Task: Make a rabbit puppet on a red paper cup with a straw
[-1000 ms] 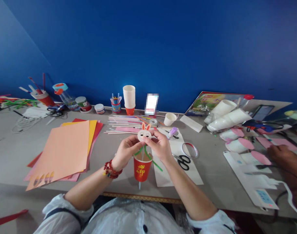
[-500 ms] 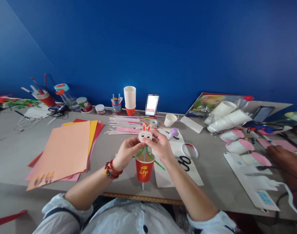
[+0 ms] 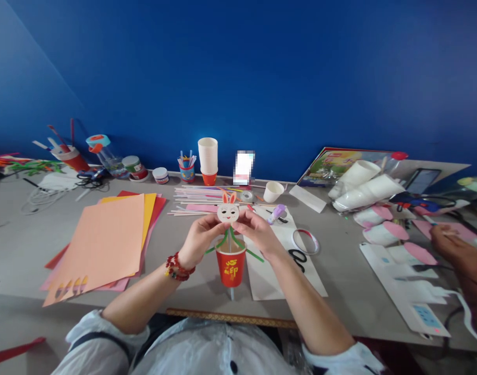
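A round white paper rabbit head (image 3: 228,213) with orange-pink ears and a drawn face is held up in front of me. My left hand (image 3: 207,235) pinches its lower left edge, and my right hand (image 3: 257,233) pinches the lower right. Below the head, a pale straw (image 3: 232,293) runs down through a red paper cup (image 3: 231,269) with yellow characters and sticks out under it. Green pipe cleaners (image 3: 255,254) spread out to both sides above the cup's rim. My fingertips hide where head and straw meet.
Coloured paper sheets (image 3: 105,245) lie left. Straws (image 3: 201,196), stacked white cups (image 3: 208,155) and a phone (image 3: 244,167) are at the back. Black-handled scissors (image 3: 296,259), a tape roll (image 3: 305,241) and a power strip (image 3: 410,297) lie right, near another person's hand (image 3: 449,245).
The rabbit head has moved slightly left and up, and my thumbs have slid down off its face to its lower edge. The other person's hand at the right has shifted.
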Tool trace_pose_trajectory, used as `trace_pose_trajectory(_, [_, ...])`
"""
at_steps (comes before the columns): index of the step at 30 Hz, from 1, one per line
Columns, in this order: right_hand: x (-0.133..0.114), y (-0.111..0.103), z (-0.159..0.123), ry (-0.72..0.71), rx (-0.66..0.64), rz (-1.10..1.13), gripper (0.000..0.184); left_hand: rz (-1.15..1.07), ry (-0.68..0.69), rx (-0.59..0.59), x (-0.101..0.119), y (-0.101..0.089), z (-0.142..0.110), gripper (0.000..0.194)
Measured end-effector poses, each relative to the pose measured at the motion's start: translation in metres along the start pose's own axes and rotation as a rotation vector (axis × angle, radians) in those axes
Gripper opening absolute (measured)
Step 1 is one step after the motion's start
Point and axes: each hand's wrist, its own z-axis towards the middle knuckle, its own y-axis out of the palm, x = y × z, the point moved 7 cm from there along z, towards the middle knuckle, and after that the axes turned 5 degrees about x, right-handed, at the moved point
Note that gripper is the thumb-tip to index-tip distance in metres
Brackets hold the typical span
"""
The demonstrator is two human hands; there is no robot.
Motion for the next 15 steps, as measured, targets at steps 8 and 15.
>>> trace_pose_trajectory(8, [0.031,0.0,-0.004,0.072,-0.03,0.015,0.029,0.109,0.008,-0.135,0.003,0.0,0.002,0.034])
trace_pose_trajectory(15, [0.023,-0.004,-0.007,0.012,0.006,0.08,0.029,0.407,0.079,-0.228,0.009,-0.015,0.003,0.037])
